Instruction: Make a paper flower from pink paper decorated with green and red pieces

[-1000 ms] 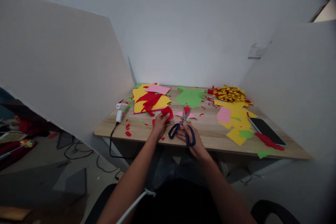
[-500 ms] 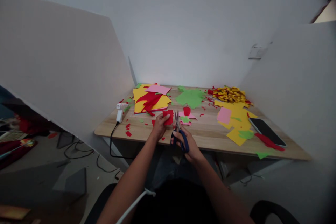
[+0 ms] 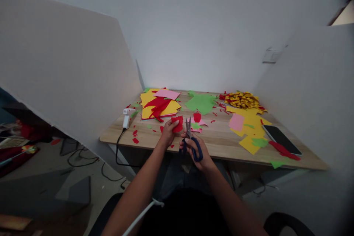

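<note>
Between the thumb and fingers of my left hand [image 3: 167,132] is a small red piece of felt or paper [image 3: 177,124], held above the desk's front edge. My right hand [image 3: 201,152] is closed on the handles of dark blue scissors [image 3: 197,150]. Their blades point up and away from me, slightly parted, just right of the red piece and apart from it. Beyond the blades lie a red scrap [image 3: 197,117] and a green scrap [image 3: 196,126] on pink pieces.
A white glue gun [image 3: 126,118] with a black cord stands at the desk's left. Yellow sheets [image 3: 146,100] lie behind it, and a green sheet [image 3: 201,103] at the back. At right are a yellow-and-red frilled bundle [image 3: 242,100] and a phone [image 3: 281,139]. White partitions flank the desk.
The scissors have tilted, their tips shifting slightly right, away from the red piece. My left hand and the red piece have hardly moved.
</note>
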### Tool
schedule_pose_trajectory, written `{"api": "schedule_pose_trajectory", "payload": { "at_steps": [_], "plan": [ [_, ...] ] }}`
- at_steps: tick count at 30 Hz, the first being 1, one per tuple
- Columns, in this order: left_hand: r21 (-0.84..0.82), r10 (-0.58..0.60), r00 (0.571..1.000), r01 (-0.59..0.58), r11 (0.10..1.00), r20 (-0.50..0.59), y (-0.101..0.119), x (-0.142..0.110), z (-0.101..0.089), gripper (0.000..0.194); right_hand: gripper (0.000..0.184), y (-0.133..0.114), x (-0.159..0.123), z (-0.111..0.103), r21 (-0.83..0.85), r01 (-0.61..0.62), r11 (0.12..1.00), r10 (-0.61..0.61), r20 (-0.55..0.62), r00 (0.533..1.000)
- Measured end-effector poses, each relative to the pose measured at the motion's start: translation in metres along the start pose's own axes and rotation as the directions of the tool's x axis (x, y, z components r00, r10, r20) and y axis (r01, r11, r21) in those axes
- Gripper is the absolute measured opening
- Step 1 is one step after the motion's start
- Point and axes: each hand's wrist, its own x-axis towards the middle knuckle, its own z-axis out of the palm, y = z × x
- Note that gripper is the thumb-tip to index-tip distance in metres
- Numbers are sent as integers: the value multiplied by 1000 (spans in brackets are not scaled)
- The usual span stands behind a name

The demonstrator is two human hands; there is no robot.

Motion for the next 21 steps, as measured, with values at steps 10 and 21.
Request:
{"api": "schedule_pose_trajectory", "payload": {
  "at_steps": [10,21],
  "plan": [
    [-62,22,999,-24,998,-40,-2,4,-6,35,49,0,-2,8,-95,-88,992,87,-23,996],
    [13,-37,999,36,999,34,1,0,-2,36,47,3,1,7,-191,-30,981,15,-76,997]
  ]
}}
